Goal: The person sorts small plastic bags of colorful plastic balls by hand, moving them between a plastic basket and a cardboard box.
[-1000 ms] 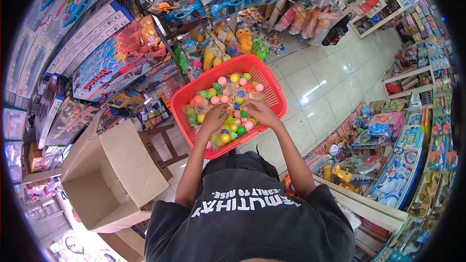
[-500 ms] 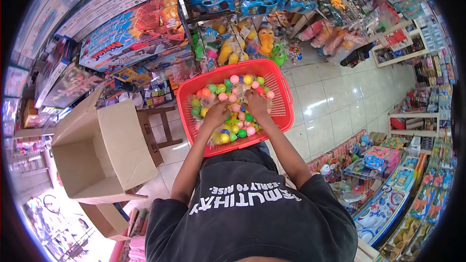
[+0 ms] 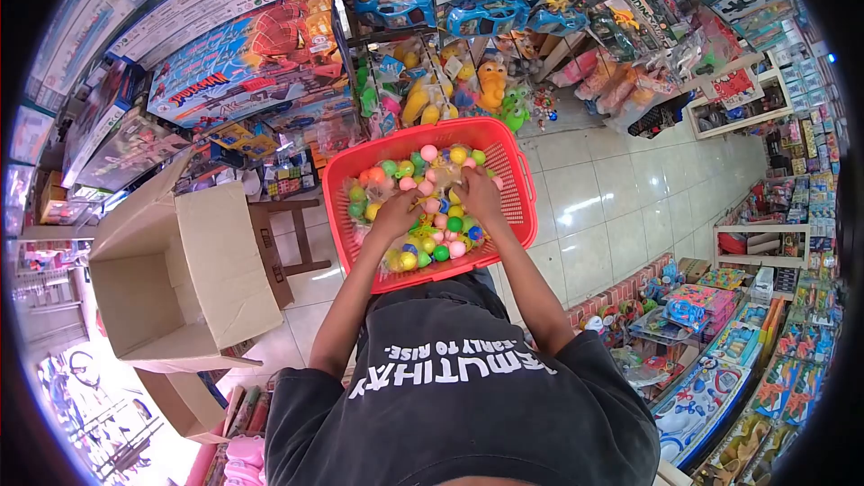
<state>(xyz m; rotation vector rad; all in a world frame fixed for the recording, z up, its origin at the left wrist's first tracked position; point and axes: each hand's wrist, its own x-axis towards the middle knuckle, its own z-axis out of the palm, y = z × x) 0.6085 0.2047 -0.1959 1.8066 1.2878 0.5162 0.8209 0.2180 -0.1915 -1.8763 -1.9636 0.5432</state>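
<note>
Many balls [image 3: 441, 253], mixed colours, sit in the red basket [image 3: 513, 202], heaped across its left and middle; bare slatted wall shows along the right edge. Left hand [image 3: 398, 213] is left of basket centre, fingers bent down into the pile. Right hand [image 3: 479, 195] is right of centre, a bit nearer the far edge, fingers also bent in among the balls. Fingertips are hidden on both, so can't tell if either grips anything. Clear wrap [image 3: 381, 185] lies among the balls toward the far left corner. Open carton [image 3: 229, 261] is past the basket's left edge, wooden frame [image 3: 297, 205] between them.
</note>
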